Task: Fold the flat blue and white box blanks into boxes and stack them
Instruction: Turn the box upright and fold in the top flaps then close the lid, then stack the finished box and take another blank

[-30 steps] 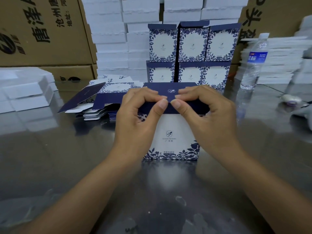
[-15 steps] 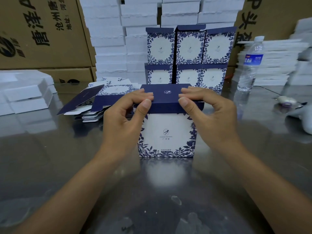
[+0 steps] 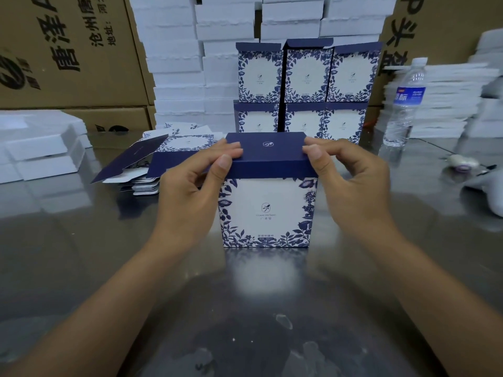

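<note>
1. Now, nearest me on the steel table, the box stands upright, centred between my hands.
2. My left hand pinches the left edge of its dark lid, thumb in front and fingers on top; my right hand pinches the right edge likewise.
3. I judge this the closing step: next, press the lid flush, then lift the box.
4. Farther left lie the flat blanks.
5. Farthest, the finished stack stands two rows high; this box belongs there.
</note>
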Tool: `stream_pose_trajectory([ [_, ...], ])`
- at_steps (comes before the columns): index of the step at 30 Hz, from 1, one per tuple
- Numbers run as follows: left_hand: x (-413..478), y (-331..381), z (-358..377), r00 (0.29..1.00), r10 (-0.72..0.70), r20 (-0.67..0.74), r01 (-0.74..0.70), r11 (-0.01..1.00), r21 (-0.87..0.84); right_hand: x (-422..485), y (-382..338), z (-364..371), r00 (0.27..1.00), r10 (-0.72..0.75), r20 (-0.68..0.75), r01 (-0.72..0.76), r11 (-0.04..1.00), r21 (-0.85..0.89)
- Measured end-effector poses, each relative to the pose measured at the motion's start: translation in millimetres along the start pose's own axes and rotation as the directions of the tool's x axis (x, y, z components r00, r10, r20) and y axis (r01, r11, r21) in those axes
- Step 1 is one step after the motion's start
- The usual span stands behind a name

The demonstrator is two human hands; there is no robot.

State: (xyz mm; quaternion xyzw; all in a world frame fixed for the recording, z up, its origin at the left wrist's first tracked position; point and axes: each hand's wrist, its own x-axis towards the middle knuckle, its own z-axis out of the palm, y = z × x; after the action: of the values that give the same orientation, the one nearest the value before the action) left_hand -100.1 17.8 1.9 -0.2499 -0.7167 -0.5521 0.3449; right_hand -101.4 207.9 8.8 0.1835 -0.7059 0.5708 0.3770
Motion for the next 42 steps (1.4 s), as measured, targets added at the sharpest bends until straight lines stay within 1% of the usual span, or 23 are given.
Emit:
stream_pose_trajectory([
  [5, 0, -1, -2, 1.000, 0.025, 0.013, -0.025, 0.999, 0.030, 2, 3, 1, 1.000, -0.001, 0.014, 0.001, 1.000, -0.013],
  [8, 1, -3, -6, 0.999, 0.032, -0.008, -0.031, 0.998, 0.057, 2, 5, -1, 1.000, -0.014, 0.008, 0.015, 1.000, -0.007],
  [11, 1, -6, -11, 0.998, 0.023, -0.054, -0.018, 0.996, 0.091, -1, 5, 1, 0.998, -0.055, -0.029, 0.054, 0.997, -0.059],
  [15, 1, -9, -10, 0.992, 0.076, -0.097, -0.059, 0.984, 0.166, -2, 6, 1, 0.983, -0.148, -0.108, 0.132, 0.981, -0.145],
  [16, 0, -10, -8, 0.991, 0.056, -0.120, -0.038, 0.988, 0.148, -3, 6, 1, 0.972, -0.206, -0.115, 0.180, 0.963, -0.200],
  [18, -3, -10, -1, 0.989, -0.034, -0.142, 0.041, 0.998, 0.052, -5, 6, 2, 0.938, -0.333, -0.096, 0.280, 0.891, -0.357],
  [19, -6, -10, 3, 0.989, -0.067, -0.134, 0.070, 0.997, 0.019, -6, 7, 3, 0.921, -0.383, -0.068, 0.319, 0.843, -0.432],
  [21, -12, -10, 10, 0.992, -0.076, -0.104, 0.079, 0.997, 0.026, -10, 7, 7, 0.900, -0.435, 0.009, 0.371, 0.758, -0.536],
  [23, -15, -10, 15, 0.995, -0.079, -0.063, 0.080, 0.997, 0.019, -13, 9, 9, 0.916, -0.395, 0.069, 0.351, 0.709, -0.612],
  [25, -16, -10, 19, 0.995, -0.104, 0.006, 0.104, 0.994, -0.030, -16, 11, 11, 0.954, -0.278, 0.110, 0.275, 0.675, -0.685],
  [27, -19, -8, 23, 0.988, -0.113, 0.109, 0.120, 0.991, -0.059, -20, 13, 15, 0.981, -0.151, 0.122, 0.192, 0.666, -0.720],
  [30, -24, -8, 26, 0.961, -0.116, 0.251, 0.140, 0.987, -0.084, -26, 16, 22, 0.996, -0.058, 0.071, 0.091, 0.681, -0.726],
  [32, -26, -9, 27, 0.938, -0.154, 0.310, 0.193, 0.976, -0.101, -26, 19, 25, 0.999, 0.034, 0.016, -0.013, 0.715, -0.699],
  [34, -27, -11, 29, 0.917, -0.201, 0.344, 0.258, 0.958, -0.127, -23, 26, 24, 0.993, 0.117, -0.008, -0.094, 0.754, -0.650],
  [36, -27, -13, 31, 0.899, -0.237, 0.369, 0.312, 0.937, -0.156, -17, 33, 21, 0.991, 0.134, -0.012, -0.112, 0.777, -0.619],
  [38, -26, -16, 31, 0.888, -0.268, 0.374, 0.334, 0.934, -0.123, -9, 42, 18, 0.994, 0.110, -0.026, -0.102, 0.779, -0.618],
  [40, -23, -19, 31, 0.885, -0.309, 0.348, 0.359, 0.929, -0.086, 2, 54, 16, 0.994, 0.101, -0.051, -0.110, 0.765, -0.635],
  [42, -20, -22, 30, 0.885, -0.350, 0.306, 0.392, 0.916, -0.087, 16, 67, 11, 0.991, 0.116, -0.069, -0.132, 0.747, -0.652],
])
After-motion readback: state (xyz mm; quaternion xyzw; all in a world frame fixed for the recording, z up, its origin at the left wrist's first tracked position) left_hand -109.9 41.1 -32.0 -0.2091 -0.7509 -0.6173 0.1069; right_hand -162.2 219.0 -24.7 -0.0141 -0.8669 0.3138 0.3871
